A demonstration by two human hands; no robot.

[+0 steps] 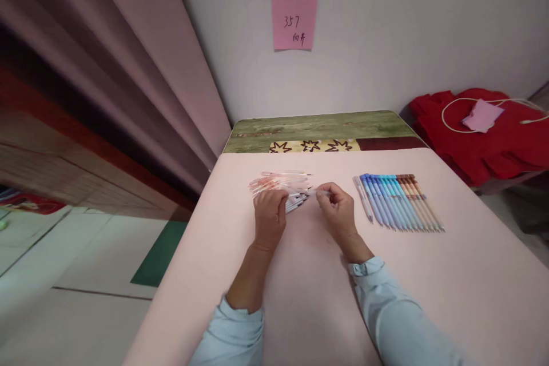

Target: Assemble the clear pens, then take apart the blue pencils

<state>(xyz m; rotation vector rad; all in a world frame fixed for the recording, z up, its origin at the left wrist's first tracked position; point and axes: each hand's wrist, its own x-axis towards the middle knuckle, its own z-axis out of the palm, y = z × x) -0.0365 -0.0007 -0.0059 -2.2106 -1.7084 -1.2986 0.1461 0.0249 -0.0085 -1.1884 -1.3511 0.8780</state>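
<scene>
Two hands: both are the camera wearer's own, in pale blue sleeves (388,303), at work on a pink-covered surface (472,274), to the left of the row of pens (398,201).
Row of pens: lies flat, the pens side by side and touching; one pale pen at the left edge, then blue ones, then brown ones at the right end.
Left hand (269,213): the farther of the two from the row of pens; clenched around a small bundle of pens (297,202), whose ends stick out toward the row.
Right hand (338,209): just left of the row of pens, not touching it; fingertips pinched on a small pale piece (316,191) that meets the end of the bundle. The piece is too small to identify.
Heap of clear tubes (278,182): well left of the row of pens, just beyond the left hand; loose, crossing one another, with a reddish tint.
Pink note (294,18): on the wall behind the row of pens and to its left, handwritten "357".
Red cloth (480,137): behind and right of the row of pens, off the surface; a looped white cable (446,111) and a pink sheet (482,115) lie on it.
Curtain (141,80): hangs far to the left of the row of pens, beside the surface.
</scene>
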